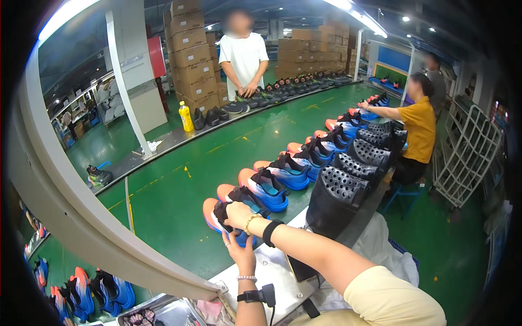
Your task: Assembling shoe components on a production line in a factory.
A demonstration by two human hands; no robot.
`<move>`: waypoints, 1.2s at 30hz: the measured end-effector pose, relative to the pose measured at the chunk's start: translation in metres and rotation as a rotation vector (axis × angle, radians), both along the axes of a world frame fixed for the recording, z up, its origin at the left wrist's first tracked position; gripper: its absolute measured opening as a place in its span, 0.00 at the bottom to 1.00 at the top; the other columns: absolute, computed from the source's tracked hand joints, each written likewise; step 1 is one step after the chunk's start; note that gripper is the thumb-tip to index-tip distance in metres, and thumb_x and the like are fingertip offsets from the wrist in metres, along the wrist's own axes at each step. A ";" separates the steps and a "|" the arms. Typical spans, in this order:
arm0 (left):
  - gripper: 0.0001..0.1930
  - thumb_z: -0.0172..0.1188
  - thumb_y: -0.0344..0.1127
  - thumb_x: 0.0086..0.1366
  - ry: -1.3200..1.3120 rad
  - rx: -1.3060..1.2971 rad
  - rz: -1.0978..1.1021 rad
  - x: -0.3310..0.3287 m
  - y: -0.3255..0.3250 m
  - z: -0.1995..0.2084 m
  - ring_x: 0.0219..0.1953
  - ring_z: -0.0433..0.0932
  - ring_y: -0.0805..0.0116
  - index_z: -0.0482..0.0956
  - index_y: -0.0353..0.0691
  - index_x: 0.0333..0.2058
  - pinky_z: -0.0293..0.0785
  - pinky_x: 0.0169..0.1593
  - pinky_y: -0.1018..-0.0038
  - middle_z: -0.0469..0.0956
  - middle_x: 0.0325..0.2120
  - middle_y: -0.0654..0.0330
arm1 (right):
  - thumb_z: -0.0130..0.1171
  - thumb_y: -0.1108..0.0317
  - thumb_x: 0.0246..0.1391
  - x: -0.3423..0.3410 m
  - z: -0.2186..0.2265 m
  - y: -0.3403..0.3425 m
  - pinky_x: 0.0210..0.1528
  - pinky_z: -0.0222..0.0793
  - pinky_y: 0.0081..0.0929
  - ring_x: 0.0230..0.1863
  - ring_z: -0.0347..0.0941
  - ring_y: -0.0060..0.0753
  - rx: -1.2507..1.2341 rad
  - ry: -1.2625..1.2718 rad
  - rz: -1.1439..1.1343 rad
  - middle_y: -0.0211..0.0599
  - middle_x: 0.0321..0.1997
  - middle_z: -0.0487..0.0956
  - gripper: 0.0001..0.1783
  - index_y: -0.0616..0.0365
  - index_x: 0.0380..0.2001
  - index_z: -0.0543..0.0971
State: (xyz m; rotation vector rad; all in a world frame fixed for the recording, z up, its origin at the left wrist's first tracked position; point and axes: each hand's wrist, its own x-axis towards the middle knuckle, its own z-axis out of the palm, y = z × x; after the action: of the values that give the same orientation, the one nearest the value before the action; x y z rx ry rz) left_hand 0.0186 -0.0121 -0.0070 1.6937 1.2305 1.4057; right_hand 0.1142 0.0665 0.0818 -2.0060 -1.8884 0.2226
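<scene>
The nearest sneaker (211, 213), orange at the toe, white in the middle and blue at the sole, stands on the green conveyor belt at its near edge. My left hand (239, 251) grips it at the heel and near side from below. Coming over from the right, my right hand (239, 215) has its fingers curled on the black collar, and they cover the shoe's opening. What those fingertips touch inside cannot be made out. Close behind stands another orange and blue sneaker (262, 187), first in a long row of the same kind running away from me.
Tall black bins with perforated tops (337, 190) line the belt's right side. A white post (70, 201) curves up at my left. Below it lie a metal tray (168, 312) and more sneakers (81, 293). Across the belt, a person (243, 60) handles dark shoes; another (418, 122) works right.
</scene>
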 end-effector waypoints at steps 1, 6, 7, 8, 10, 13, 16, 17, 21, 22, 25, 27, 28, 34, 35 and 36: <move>0.21 0.70 0.34 0.51 -0.008 -0.004 -0.001 0.002 0.001 0.000 0.61 0.63 0.38 0.71 0.39 0.42 0.61 0.61 0.55 0.56 0.64 0.37 | 0.67 0.60 0.41 0.001 0.000 0.002 0.39 0.79 0.40 0.34 0.82 0.50 -0.011 -0.037 0.015 0.52 0.30 0.82 0.16 0.63 0.27 0.83; 0.24 0.72 0.36 0.48 0.035 -0.056 0.007 -0.004 0.003 -0.004 0.62 0.64 0.40 0.72 0.39 0.43 0.62 0.61 0.57 0.57 0.64 0.38 | 0.66 0.67 0.41 -0.004 -0.018 0.008 0.39 0.79 0.39 0.34 0.82 0.46 0.131 -0.072 0.085 0.48 0.30 0.83 0.09 0.59 0.27 0.83; 0.25 0.72 0.36 0.47 0.043 -0.070 0.020 0.000 0.005 -0.006 0.62 0.64 0.40 0.72 0.39 0.43 0.62 0.61 0.57 0.58 0.64 0.38 | 0.66 0.68 0.41 0.001 -0.027 0.014 0.39 0.79 0.39 0.34 0.82 0.46 0.151 -0.074 0.100 0.48 0.30 0.83 0.08 0.60 0.27 0.83; 0.25 0.73 0.36 0.46 0.053 -0.087 0.040 0.002 0.004 -0.009 0.62 0.64 0.40 0.72 0.38 0.42 0.62 0.61 0.57 0.59 0.63 0.38 | 0.65 0.69 0.41 0.002 -0.028 0.014 0.39 0.79 0.39 0.34 0.82 0.46 0.167 -0.074 0.122 0.48 0.30 0.83 0.08 0.60 0.27 0.83; 0.25 0.74 0.36 0.45 0.070 -0.025 0.070 0.006 0.010 -0.020 0.62 0.64 0.40 0.72 0.37 0.40 0.62 0.61 0.57 0.63 0.61 0.37 | 0.66 0.68 0.41 0.003 -0.030 0.016 0.39 0.80 0.39 0.36 0.82 0.48 0.177 -0.112 0.132 0.48 0.31 0.83 0.09 0.61 0.28 0.83; 0.23 0.73 0.34 0.46 0.154 0.051 0.035 0.009 0.009 -0.016 0.61 0.64 0.39 0.71 0.36 0.37 0.61 0.61 0.58 0.64 0.59 0.36 | 0.67 0.63 0.42 0.021 -0.026 0.006 0.39 0.80 0.40 0.36 0.82 0.48 0.127 0.012 0.064 0.50 0.32 0.83 0.12 0.61 0.28 0.83; 0.25 0.71 0.28 0.48 -0.288 -0.111 -0.181 -0.023 0.021 -0.029 0.59 0.67 0.56 0.69 0.37 0.44 0.64 0.58 0.66 0.67 0.56 0.46 | 0.65 0.58 0.46 -0.001 0.005 -0.030 0.40 0.77 0.43 0.38 0.81 0.51 -0.033 0.155 0.275 0.54 0.33 0.81 0.17 0.61 0.32 0.82; 0.26 0.69 0.24 0.49 -0.444 -0.106 -0.116 -0.040 0.026 -0.041 0.53 0.68 0.65 0.68 0.37 0.47 0.67 0.54 0.71 0.69 0.51 0.53 | 0.63 0.57 0.50 -0.014 0.022 -0.055 0.42 0.76 0.41 0.39 0.80 0.51 0.060 0.233 0.441 0.53 0.36 0.81 0.19 0.62 0.37 0.81; 0.23 0.58 0.17 0.51 -0.389 -0.204 -0.068 -0.052 0.038 -0.007 0.61 0.65 0.60 0.68 0.38 0.47 0.56 0.66 0.67 0.68 0.49 0.53 | 0.62 0.55 0.55 0.059 0.130 -0.203 0.42 0.74 0.38 0.39 0.78 0.51 0.316 0.351 0.722 0.47 0.36 0.80 0.22 0.60 0.46 0.77; 0.23 0.57 0.17 0.50 -0.352 -0.075 0.031 -0.064 0.059 -0.017 0.63 0.64 0.58 0.67 0.38 0.47 0.54 0.67 0.65 0.68 0.49 0.53 | 0.63 0.55 0.55 0.076 0.152 -0.230 0.38 0.74 0.39 0.35 0.78 0.51 0.507 0.373 0.741 0.46 0.30 0.80 0.20 0.60 0.41 0.78; 0.35 0.65 0.22 0.47 -0.131 -0.139 0.087 -0.033 0.083 0.022 0.63 0.64 0.52 0.63 0.37 0.56 0.58 0.67 0.63 0.66 0.57 0.45 | 0.67 0.58 0.52 0.150 0.219 -0.292 0.41 0.75 0.36 0.37 0.80 0.45 0.567 0.272 0.492 0.45 0.37 0.82 0.17 0.59 0.39 0.80; 0.45 0.72 0.31 0.44 0.196 -0.083 0.108 -0.031 0.098 0.034 0.59 0.71 0.49 0.60 0.38 0.62 0.65 0.63 0.65 0.67 0.59 0.40 | 0.68 0.62 0.51 0.194 0.242 -0.307 0.43 0.75 0.34 0.37 0.81 0.40 0.725 0.159 0.331 0.44 0.39 0.83 0.15 0.61 0.38 0.81; 0.45 0.72 0.31 0.44 0.204 -0.085 0.123 -0.039 0.103 0.032 0.59 0.71 0.49 0.60 0.38 0.62 0.65 0.63 0.65 0.67 0.59 0.40 | 0.68 0.64 0.51 0.218 0.247 -0.303 0.43 0.75 0.32 0.38 0.81 0.37 0.807 0.094 0.253 0.43 0.39 0.83 0.14 0.61 0.37 0.81; 0.34 0.75 0.36 0.41 0.462 -0.083 -0.019 -0.038 0.115 0.023 0.46 0.80 0.50 0.75 0.40 0.50 0.76 0.50 0.62 0.81 0.42 0.47 | 0.60 0.58 0.58 0.384 0.231 -0.282 0.49 0.70 0.30 0.44 0.79 0.34 0.962 0.000 -0.419 0.43 0.40 0.82 0.19 0.64 0.45 0.78; 0.31 0.75 0.36 0.41 0.452 -0.100 -0.016 -0.031 0.113 0.025 0.45 0.80 0.48 0.76 0.38 0.48 0.76 0.50 0.60 0.81 0.41 0.46 | 0.59 0.57 0.58 0.414 0.215 -0.282 0.50 0.69 0.30 0.46 0.78 0.35 0.946 -0.084 -0.494 0.44 0.39 0.82 0.20 0.64 0.45 0.78; 0.31 0.75 0.36 0.41 0.453 -0.103 -0.020 -0.029 0.113 0.026 0.45 0.80 0.48 0.76 0.38 0.48 0.76 0.50 0.60 0.81 0.41 0.46 | 0.59 0.56 0.59 0.439 0.200 -0.283 0.51 0.68 0.30 0.47 0.77 0.36 0.932 -0.166 -0.564 0.45 0.39 0.82 0.21 0.63 0.45 0.78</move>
State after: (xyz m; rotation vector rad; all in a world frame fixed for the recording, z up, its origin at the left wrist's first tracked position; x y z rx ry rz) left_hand -0.0103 0.1012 0.0189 2.0094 1.4896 0.9524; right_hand 0.5534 -0.2167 0.2816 -1.7614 -1.0671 -0.8337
